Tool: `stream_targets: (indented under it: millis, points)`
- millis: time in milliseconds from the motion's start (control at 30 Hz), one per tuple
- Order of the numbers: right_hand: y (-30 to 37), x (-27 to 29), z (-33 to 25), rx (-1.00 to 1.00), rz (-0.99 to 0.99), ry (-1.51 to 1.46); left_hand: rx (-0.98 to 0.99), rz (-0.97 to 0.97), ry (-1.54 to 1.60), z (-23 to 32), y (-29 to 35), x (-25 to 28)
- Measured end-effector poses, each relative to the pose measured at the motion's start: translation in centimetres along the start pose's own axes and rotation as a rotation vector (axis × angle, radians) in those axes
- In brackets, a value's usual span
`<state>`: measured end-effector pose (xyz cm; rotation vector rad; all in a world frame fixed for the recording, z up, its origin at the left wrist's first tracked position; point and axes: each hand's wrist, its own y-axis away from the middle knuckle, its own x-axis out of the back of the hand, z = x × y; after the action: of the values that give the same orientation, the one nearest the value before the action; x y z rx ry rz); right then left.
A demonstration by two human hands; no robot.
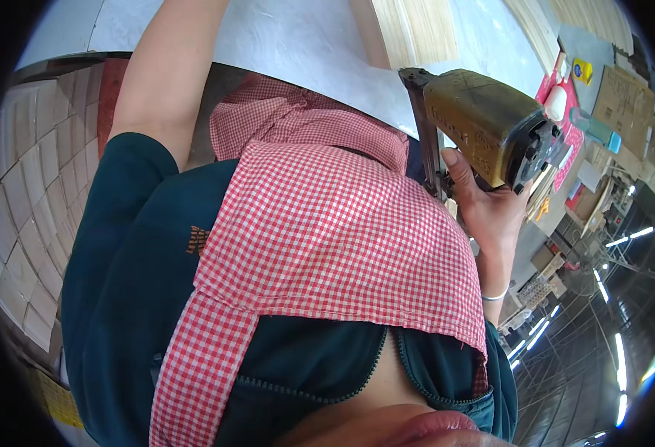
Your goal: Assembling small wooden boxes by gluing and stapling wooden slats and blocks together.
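Note:
My right hand [491, 212] is wrapped round a worn nail gun [472, 119] with a brownish-gold body and a black end cap. The thumb shows along its side, while the other fingers are mostly hidden behind it. The tool is held up beside the front edge of the pale worktable [290, 52], next to a light wooden piece [417, 33] lying there. My left forearm [167, 67] reaches across the table and leaves the picture at the top, so my left hand is out of sight.
Stacked pale wooden pieces [33, 179] rise at the left. Further wood strips [536, 30] lie at the far right. Beyond are pink cloth [569, 145], a clear bottle with a blue cap [595, 129], a small yellow pack [582, 71] and cardboard [625, 108].

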<state>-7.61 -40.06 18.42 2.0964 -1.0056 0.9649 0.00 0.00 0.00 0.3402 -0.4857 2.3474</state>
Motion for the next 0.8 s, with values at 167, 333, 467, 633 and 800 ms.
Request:
stream_targets:
  millis: [167,333,467,633,800]
  points:
    - [0.2,-0.7,-0.8,-0.219,0.107,-0.146,-0.060,-0.012,-0.061,-0.5,-0.9,0.4]
    - [-0.8,0.6,0.6,-0.132,-0.001,-0.183,-0.096,0.003,-0.096,-0.2,-0.7,0.6]
    - [-1.4,1.7,0.9,-0.164,0.024,-0.170,-0.107,0.013,-0.091,0.4,-0.5,1.0]
    - [-2.3,2.0,0.4,-0.140,0.021,-0.123,-0.053,-0.014,-0.090,0.4,-0.7,1.1]
    - [-2.8,1.6,0.3,-0.088,0.029,-0.089,-0.027,0.003,-0.049,1.2,-0.2,1.6]
